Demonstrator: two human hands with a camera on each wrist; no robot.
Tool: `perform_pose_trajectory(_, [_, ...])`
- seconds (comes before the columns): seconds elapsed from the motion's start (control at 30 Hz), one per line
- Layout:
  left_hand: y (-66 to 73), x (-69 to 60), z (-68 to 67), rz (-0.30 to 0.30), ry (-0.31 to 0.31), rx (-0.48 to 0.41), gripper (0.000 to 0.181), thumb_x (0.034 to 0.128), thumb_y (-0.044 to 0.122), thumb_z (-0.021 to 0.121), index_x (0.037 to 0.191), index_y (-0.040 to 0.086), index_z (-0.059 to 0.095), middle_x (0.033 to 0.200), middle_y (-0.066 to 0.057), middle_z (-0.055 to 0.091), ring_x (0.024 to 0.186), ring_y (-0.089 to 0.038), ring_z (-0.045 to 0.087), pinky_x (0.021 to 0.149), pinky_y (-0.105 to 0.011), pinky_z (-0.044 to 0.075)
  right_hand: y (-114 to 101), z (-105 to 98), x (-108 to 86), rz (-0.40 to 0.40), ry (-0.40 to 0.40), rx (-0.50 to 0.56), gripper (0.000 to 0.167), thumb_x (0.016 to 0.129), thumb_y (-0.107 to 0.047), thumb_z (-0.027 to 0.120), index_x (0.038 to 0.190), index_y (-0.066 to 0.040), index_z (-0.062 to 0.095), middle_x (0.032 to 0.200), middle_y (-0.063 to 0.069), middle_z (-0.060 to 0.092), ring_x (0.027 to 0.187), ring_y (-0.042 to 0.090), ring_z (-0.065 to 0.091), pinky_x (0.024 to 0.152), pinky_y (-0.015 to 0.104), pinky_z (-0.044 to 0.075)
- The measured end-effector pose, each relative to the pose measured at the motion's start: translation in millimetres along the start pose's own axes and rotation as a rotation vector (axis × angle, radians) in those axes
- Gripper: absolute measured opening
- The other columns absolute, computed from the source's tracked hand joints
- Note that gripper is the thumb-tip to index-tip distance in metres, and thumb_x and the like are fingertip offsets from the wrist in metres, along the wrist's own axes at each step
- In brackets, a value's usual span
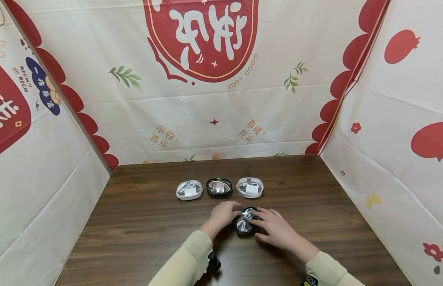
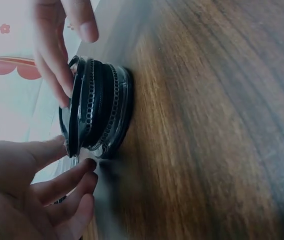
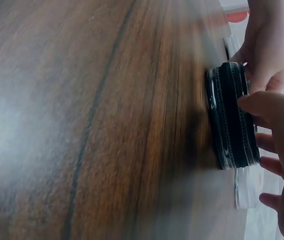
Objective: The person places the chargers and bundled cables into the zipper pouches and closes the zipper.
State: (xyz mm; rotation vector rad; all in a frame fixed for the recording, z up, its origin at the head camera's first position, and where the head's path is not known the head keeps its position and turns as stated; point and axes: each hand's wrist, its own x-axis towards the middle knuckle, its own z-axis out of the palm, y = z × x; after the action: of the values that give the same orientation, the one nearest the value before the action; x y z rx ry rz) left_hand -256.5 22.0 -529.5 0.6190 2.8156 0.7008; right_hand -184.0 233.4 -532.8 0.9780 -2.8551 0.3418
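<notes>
A small black zippered case (image 1: 244, 226) with a shiny clear top lies on the wooden table, between my two hands. At its far left edge, my left hand (image 1: 224, 213) holds the rim; its thumb touches the top edge while the fingers bend by the side, as the left wrist view shows. My right hand (image 1: 276, 229) holds the case from the right, fingertips over the top and thumb at the near side. Zipper teeth (image 2: 89, 97) run round the black side wall. Whatever is inside the case cannot be made out.
Behind the hands, three clear-topped cases stand in a row: a white one (image 1: 190, 190), a black one (image 1: 219, 188) and another white one (image 1: 250, 188). They seem to contain cables and pale blocks. Printed cloth walls (image 1: 207, 107) enclose the table (image 1: 142, 222) at the back and sides.
</notes>
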Motion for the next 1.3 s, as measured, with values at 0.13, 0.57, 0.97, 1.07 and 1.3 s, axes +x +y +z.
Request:
perform_pose_trajectory(0.13, [-0.4,1.7,-2.2,-0.011,0.075,-0.012,0.025,0.0914,0.033,0.067,0.113,0.021,0.072,0.108,0.005,0.071,0.100,-0.021,0.065,0.077,-0.038,0.051,3.6,0.9,-4.3,0.051,0.006,-0.038,0.046,0.083,-0.032,0.074,0.125,-0.014,0.067,0.138,0.012,0.053,0.130,0.038,0.043,0.100,0.060,0.034])
perform_pose_trajectory(0.57, [14.9,1.9,-10.4,0.013,0.167,0.116,0.019,0.0917,0.029,0.061,0.107,0.024,0.073,0.100,0.006,0.071,0.088,-0.015,0.066,0.068,-0.034,0.051,35.3,-8.5,-26.3,0.272,0.056,-0.092,0.049,0.082,-0.031,0.076,0.126,-0.013,0.065,0.137,0.015,0.054,0.129,0.040,0.043,0.099,0.066,0.031])
perform_pose_trajectory(0.97, [30.0,0.8,-7.5,0.073,0.176,0.214,0.019,0.0924,0.035,0.063,0.107,0.026,0.072,0.096,0.006,0.068,0.085,-0.015,0.064,0.067,-0.032,0.052,76.4,-15.6,-30.7,0.420,0.083,-0.063,0.052,0.083,-0.031,0.074,0.129,-0.009,0.063,0.139,0.020,0.050,0.131,0.044,0.038,0.098,0.069,0.026])
perform_pose_trajectory(1.07, [32.1,-0.2,-9.6,0.093,0.183,0.229,0.019,0.0925,0.035,0.063,0.107,0.026,0.072,0.097,0.005,0.068,0.086,-0.015,0.064,0.069,-0.032,0.052,82.9,-17.9,-27.2,0.448,0.065,-0.043,0.052,0.084,-0.031,0.072,0.130,-0.008,0.062,0.140,0.022,0.049,0.132,0.045,0.036,0.099,0.070,0.024])
perform_pose_trajectory(1.3, [35.4,-1.4,-14.7,0.123,0.228,0.265,0.021,0.0916,0.035,0.063,0.109,0.025,0.072,0.098,0.001,0.066,0.085,-0.018,0.064,0.065,-0.033,0.052,97.8,-20.9,-13.4,0.497,0.026,-0.013,0.054,0.088,-0.031,0.069,0.134,-0.006,0.058,0.143,0.024,0.044,0.135,0.046,0.030,0.100,0.071,0.021])
